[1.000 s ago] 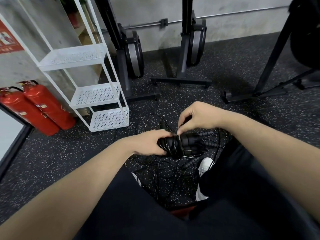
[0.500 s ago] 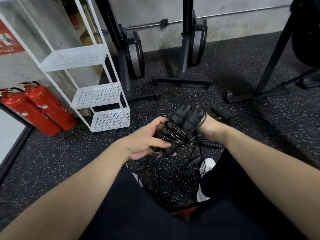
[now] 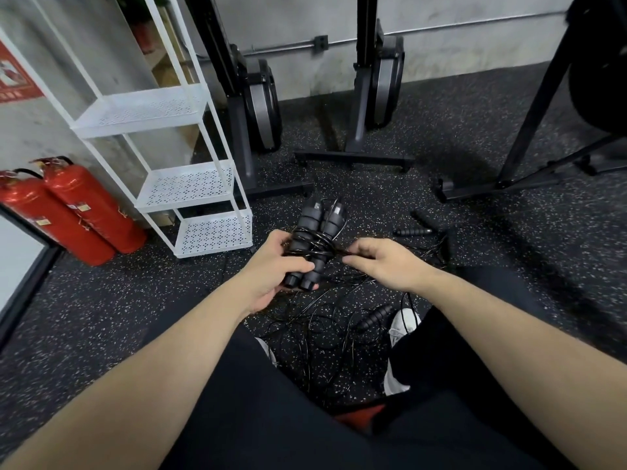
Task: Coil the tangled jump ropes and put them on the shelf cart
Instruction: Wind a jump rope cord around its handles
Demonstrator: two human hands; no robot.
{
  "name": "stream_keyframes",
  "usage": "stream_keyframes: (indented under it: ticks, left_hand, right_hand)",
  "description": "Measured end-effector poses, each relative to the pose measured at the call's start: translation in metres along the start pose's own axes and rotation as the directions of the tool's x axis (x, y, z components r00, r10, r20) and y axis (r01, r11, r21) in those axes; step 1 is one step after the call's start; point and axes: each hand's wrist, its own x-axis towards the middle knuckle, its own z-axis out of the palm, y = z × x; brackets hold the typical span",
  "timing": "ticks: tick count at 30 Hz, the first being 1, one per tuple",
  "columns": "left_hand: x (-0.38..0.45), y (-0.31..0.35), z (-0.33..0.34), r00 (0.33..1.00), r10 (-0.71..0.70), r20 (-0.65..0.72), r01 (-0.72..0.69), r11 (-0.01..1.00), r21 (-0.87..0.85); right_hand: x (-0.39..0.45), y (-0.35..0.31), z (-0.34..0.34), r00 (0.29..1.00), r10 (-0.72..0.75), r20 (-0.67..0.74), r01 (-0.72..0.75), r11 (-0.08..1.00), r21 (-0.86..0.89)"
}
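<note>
White shelf cart [image 3: 190, 184] stood off to my left, shelves bare. Tangled ropes [image 3: 322, 327] sprawled on the floor between my feet. My left hand [image 3: 271, 273] gripped the coiled rope bundle [image 3: 312, 245], right hand [image 3: 383, 262] pinched its cord.

The floor [image 3: 475, 137] is dark rubber matting flecked with pale specks. Behind it runs a grey concrete wall [image 3: 458, 39], stained near the bottom, with a thin metal pipe [image 3: 441, 27] fixed along it through a small junction box [image 3: 321, 42]. Two black exercise machines [image 3: 380, 83] stand upright against this wall on flat crossbar feet. Another black frame [image 3: 529, 130] slants in from the right. At the left, two red fire extinguishers [image 3: 84, 212] lean side by side near a red sign [image 3: 13, 79].
</note>
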Motion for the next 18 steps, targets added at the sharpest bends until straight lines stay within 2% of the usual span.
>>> stream_keyframes:
  ticks: [5,9,13,18]
  left_hand:
    - [0.005,-0.005,0.004,0.999,-0.004,-0.055,0.005,1.000,0.013]
    - [0.010,-0.009,0.003,0.999,0.012,-0.036,-0.008,0.991,0.136]
    - [0.016,-0.015,-0.002,0.988,0.015,-0.152,0.009,0.987,0.158]
    - [0.020,-0.022,-0.002,0.973,0.088,-0.215,-0.005,0.933,0.359]
  right_hand:
    - [0.002,-0.001,0.000,1.000,0.008,-0.005,-0.009,0.995,-0.099]
    - [0.001,0.000,-0.005,0.994,0.102,0.027,-0.099,0.990,-0.101]
    - [-0.002,0.002,-0.006,0.992,0.101,0.072,-0.096,0.993,-0.072]
    - [-0.002,0.002,-0.001,0.989,0.060,0.134,-0.047,0.994,-0.099]
